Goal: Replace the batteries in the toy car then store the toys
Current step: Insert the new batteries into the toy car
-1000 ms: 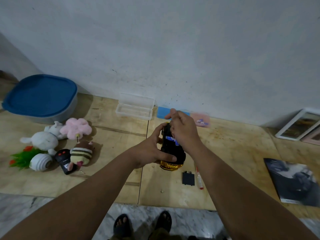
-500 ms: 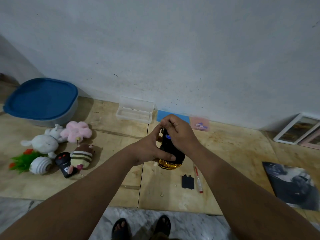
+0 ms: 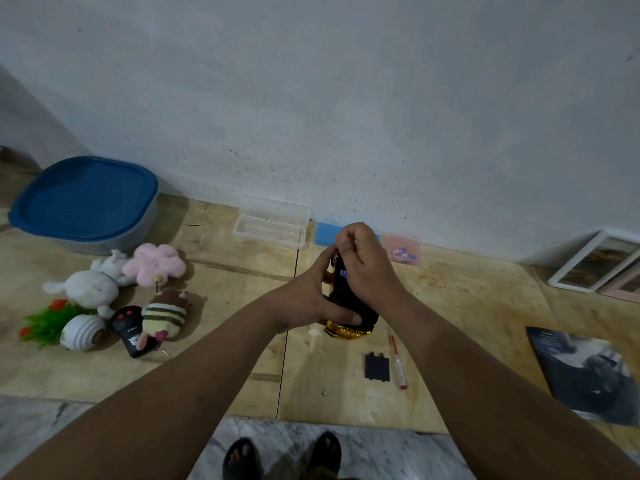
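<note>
Just right of the frame's centre, the toy car (image 3: 346, 299) is held above the wooden floor (image 3: 242, 368), and the battery step is judged to be in hand. The car is gripped around its lower body by the left hand (image 3: 311, 299), thumb laid across the near end. The right hand (image 3: 367, 265) is curled over the upper part, fingertips pinched at the car's top edge; what is pinched there, possibly a battery or a catch, cannot be made out, since the fingers cover it. A blue patch, probably a battery, is glimpsed between the hands. The car's long axis runs from lower centre towards upper centre of the frame, the gold end (image 3: 348, 332) pointing down towards the viewer and the far end towards the wall. The battery cover (image 3: 376, 367) and a red-tipped screwdriver (image 3: 398, 365) lie side by side on the floor lower right of the car, so the compartment is taken as still open. Next, seating of the cells and refitting of the cover are called for. The plush toys (image 3: 114, 282) and the blue-lidded tub (image 3: 86, 202) at the left are yet to be dealt with.
</note>
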